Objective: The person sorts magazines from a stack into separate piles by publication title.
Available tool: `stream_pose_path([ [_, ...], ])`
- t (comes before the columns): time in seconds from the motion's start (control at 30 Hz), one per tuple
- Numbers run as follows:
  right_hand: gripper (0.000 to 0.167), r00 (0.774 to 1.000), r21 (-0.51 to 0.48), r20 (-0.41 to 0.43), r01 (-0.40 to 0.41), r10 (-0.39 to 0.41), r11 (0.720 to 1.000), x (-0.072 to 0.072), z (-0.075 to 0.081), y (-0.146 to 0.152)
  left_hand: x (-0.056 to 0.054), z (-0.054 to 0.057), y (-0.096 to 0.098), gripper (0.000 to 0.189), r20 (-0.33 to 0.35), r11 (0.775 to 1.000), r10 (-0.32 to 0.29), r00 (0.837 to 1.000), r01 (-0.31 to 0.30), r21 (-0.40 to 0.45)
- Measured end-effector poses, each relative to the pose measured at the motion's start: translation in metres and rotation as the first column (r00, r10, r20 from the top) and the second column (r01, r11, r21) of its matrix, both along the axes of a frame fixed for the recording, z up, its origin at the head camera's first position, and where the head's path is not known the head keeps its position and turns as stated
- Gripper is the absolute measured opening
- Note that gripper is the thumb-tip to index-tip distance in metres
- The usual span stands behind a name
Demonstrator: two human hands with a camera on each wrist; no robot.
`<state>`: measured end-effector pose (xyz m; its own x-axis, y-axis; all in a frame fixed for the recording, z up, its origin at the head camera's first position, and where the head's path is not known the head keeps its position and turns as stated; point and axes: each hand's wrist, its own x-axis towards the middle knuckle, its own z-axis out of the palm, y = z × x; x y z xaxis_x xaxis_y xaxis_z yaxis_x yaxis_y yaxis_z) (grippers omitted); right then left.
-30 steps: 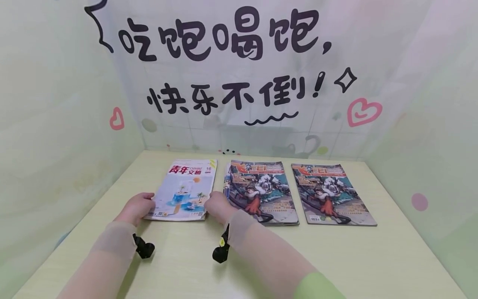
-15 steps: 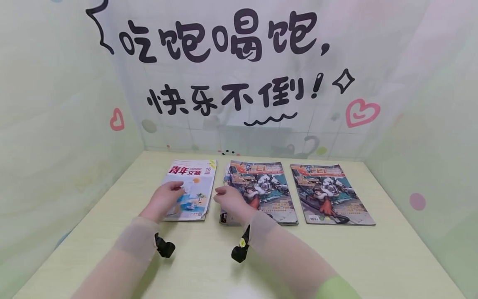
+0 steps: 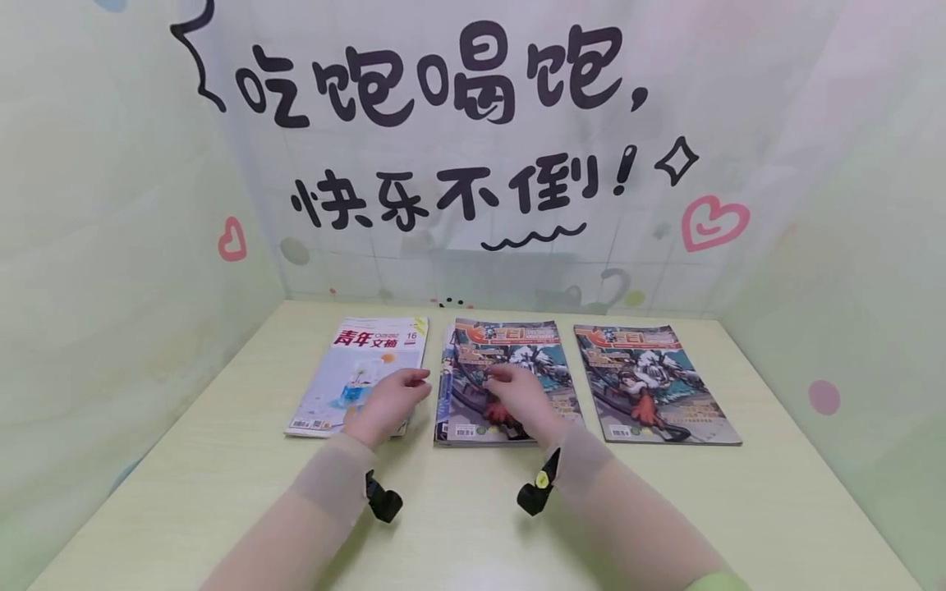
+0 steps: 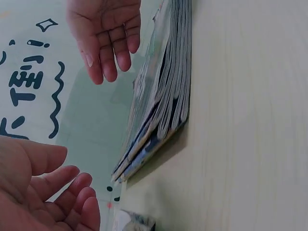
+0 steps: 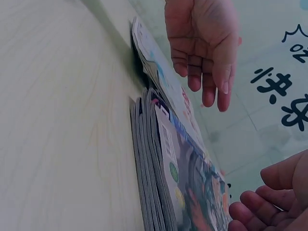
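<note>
- The left hand (image 3: 388, 402) has relaxed fingers, which grasp nothing; the white magazine (image 3: 336, 373) lies below them and to their left.
- The right hand (image 3: 525, 402) also has its fingers released, loosely bent; under them is the magazine stack (image 3: 535, 353), though how high they hang above it is difficult to judge.
- To the right of these fingers, apart from them, the dark magazine (image 3: 654, 386) lies on the bench (image 3: 466, 509).

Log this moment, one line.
Left hand: empty, near white rectangular paper magazine | Right hand: empty, above dark rectangular paper-magazine stack
</note>
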<state>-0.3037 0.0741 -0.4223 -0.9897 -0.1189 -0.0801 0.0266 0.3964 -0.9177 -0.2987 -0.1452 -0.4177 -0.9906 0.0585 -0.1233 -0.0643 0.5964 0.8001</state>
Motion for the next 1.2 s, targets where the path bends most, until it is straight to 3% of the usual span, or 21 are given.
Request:
stream_pose_path([
  [0.2, 0.042, 0.998, -0.033, 0.027, 0.062, -0.061, 0.998, 0.002, -0.003, 0.027, 0.001, -0.007, 0.032, 0.042, -0.016, 0.999, -0.026, 1.000, 0.026, 0.047],
  [0.47, 0.043, 0.992, 0.061, -0.050, 0.117, -0.114, 0.991, 0.007, -0.012, 0.054, 0.002, -0.012, 0.057, 0.041, -0.019, 0.994, 0.012, 1.000, -0.010, 0.110],
  [0.67, 0.045, 0.985, 0.038, -0.063, 0.160, -0.158, 0.986, 0.010, -0.017, 0.067, 0.006, -0.016, 0.062, 0.042, -0.018, 0.991, 0.054, 0.998, -0.051, 0.126],
  [0.8, 0.047, 0.985, 0.042, -0.055, 0.168, -0.166, 0.985, 0.012, -0.021, 0.071, 0.007, -0.020, 0.060, 0.041, -0.042, 0.995, 0.065, 0.997, -0.062, 0.074],
  [0.9, 0.048, 0.981, 0.097, -0.086, 0.179, -0.171, 0.979, 0.013, -0.026, 0.073, 0.008, -0.024, 0.059, 0.041, -0.047, 0.997, 0.066, 0.997, -0.065, 0.031],
  [1.07, 0.046, 0.960, 0.238, -0.182, 0.251, -0.211, 0.938, 0.017, -0.036, 0.073, 0.009, -0.027, 0.058, 0.044, -0.037, 0.997, 0.075, 0.996, -0.075, 0.005],
  [1.2, 0.044, 0.947, 0.260, -0.242, 0.274, -0.212, 0.926, 0.020, -0.042, 0.072, 0.011, -0.027, 0.059, 0.045, -0.046, 0.996, 0.084, 0.995, -0.085, -0.024],
])
